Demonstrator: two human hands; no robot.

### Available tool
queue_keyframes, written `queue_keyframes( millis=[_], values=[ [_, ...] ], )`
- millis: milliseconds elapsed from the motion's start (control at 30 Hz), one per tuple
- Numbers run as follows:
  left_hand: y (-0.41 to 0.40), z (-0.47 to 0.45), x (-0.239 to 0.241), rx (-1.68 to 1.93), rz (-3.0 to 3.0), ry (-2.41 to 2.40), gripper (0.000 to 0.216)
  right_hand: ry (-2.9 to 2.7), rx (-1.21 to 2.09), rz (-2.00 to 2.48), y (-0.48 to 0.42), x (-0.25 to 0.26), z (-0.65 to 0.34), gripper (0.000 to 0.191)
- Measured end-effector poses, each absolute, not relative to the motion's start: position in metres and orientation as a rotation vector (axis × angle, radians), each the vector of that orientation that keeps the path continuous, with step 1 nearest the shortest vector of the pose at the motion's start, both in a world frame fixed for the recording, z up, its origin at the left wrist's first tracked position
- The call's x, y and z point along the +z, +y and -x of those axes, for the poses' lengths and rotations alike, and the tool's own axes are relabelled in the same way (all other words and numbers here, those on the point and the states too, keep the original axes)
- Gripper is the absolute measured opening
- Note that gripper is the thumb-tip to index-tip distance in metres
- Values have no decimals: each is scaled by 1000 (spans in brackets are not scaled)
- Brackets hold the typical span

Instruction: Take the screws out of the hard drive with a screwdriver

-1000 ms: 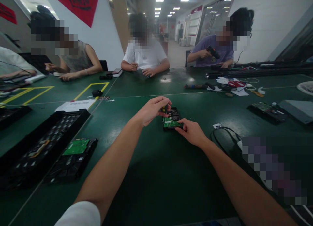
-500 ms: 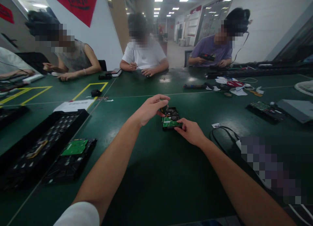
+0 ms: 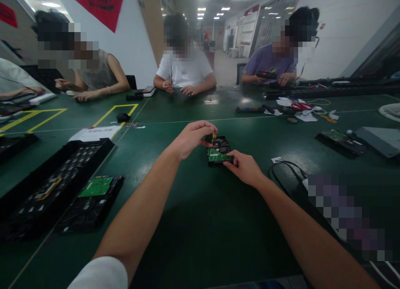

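Note:
A hard drive [image 3: 222,144] with a green circuit board [image 3: 215,155] on its near part lies on the table in front of me. My left hand [image 3: 198,137] is over its far left corner, fingers curled round a short black-and-yellow screwdriver [image 3: 214,135]. The tool's tip is too small to make out. At the drive's near right corner, my right hand [image 3: 243,166] grips the edge between thumb and fingers. To the left lies another, larger drive [image 3: 89,203] with a green board, apart from both hands.
A long black tray [image 3: 59,185] stands at the left by a white paper [image 3: 95,133]. On the right are a looped black cable [image 3: 281,163], another drive [image 3: 340,142] and a grey box [image 3: 379,141]. Several people sit across the green table [image 3: 193,239].
The screwdriver has turned slightly in my left hand, so more of its yellow shows. My right hand keeps its hold on the hard drive.

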State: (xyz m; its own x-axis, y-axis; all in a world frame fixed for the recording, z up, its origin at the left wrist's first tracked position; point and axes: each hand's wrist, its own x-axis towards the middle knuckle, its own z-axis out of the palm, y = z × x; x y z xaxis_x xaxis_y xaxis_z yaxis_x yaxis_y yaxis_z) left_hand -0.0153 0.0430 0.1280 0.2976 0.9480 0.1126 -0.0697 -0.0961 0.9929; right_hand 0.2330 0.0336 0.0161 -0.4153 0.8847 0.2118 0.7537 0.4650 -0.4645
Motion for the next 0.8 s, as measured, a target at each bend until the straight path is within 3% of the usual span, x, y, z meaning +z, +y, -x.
queue_keyframes(
  millis=[800],
  values=[
    [44, 12, 125, 1124, -1401, 863, 23, -2302, 414, 1382, 34, 17, -232, 27]
  ],
)
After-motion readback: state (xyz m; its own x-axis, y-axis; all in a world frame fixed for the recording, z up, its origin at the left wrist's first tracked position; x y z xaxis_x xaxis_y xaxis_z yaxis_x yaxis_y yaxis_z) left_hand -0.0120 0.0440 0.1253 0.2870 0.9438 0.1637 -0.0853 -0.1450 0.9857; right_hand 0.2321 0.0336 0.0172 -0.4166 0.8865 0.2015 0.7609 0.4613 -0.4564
